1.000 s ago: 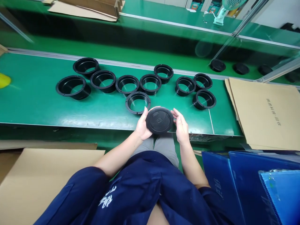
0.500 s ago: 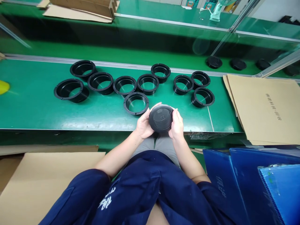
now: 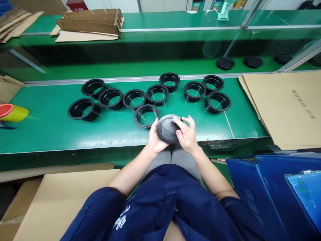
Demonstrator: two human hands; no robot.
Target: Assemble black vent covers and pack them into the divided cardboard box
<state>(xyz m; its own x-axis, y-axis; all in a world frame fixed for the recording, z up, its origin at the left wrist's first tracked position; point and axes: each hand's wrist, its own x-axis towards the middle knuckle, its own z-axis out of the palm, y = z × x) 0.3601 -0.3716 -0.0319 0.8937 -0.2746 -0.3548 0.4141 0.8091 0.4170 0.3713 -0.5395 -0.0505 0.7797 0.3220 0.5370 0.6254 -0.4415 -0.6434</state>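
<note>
A round black plastic cap (image 3: pixel 167 131) with raised curved lines on its face is held over the bench's front edge. My left hand (image 3: pixel 155 138) grips it by its left side, thumb along the rim. My right hand (image 3: pixel 186 133) lies over the cap's right part, its fingertips touching the face and some fingers lifted and apart. Just beyond my left hand stands a black flanged ring (image 3: pixel 137 121). Several more such rings, among them one black ring (image 3: pixel 217 109) at the right, stand on the green bench (image 3: pixel 112 130).
Flat cardboard (image 3: pixel 283 110) lies on the bench's right end, with blue plastic sheets (image 3: pixel 245 187) below. A yellow cylinder with a red end (image 3: pixel 18 113) lies at the left. More black caps (image 3: pixel 225 63) sit behind the bench. Cardboard (image 3: pixel 67 194) is at my left.
My right hand has moved from the cap's right rim onto its face. The left hand still holds the cap. The view has shifted, showing more of the left side.
</note>
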